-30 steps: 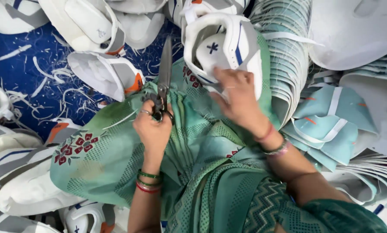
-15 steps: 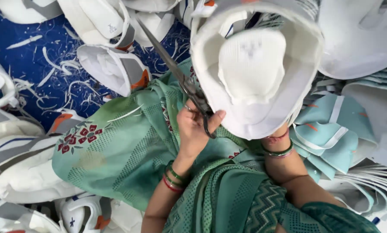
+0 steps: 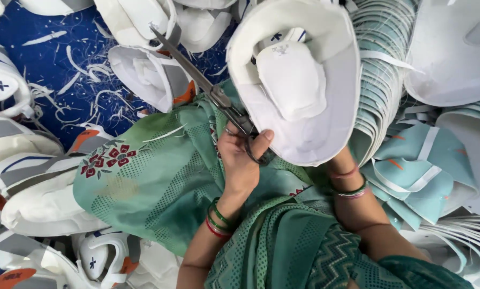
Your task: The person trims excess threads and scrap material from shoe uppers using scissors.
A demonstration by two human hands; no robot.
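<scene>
My left hand [image 3: 243, 160] grips the handles of a pair of metal scissors [image 3: 199, 83]; the blades are closed and point up and to the left. Only the wrist of my right hand [image 3: 342, 167], with bangles on it, is visible. The rest is hidden behind a white shoe upper [image 3: 296, 80], which it holds up with the padded tongue and inner lining turned toward me. The scissor handles touch the upper's lower left edge. A green patterned cloth [image 3: 154, 182] covers my lap beneath both hands.
White shoe uppers [image 3: 143, 75] lie heaped on a blue floor [image 3: 47, 69] strewn with white trimmings at the left. Stacks of teal and white cut pieces [image 3: 411, 171] fill the right side. More uppers [image 3: 42, 203] sit at the lower left.
The white upper has been lifted from the pile, turned inner side up and brought closer. My left hand with the scissors has moved right until the handles meet the upper's lower edge.
</scene>
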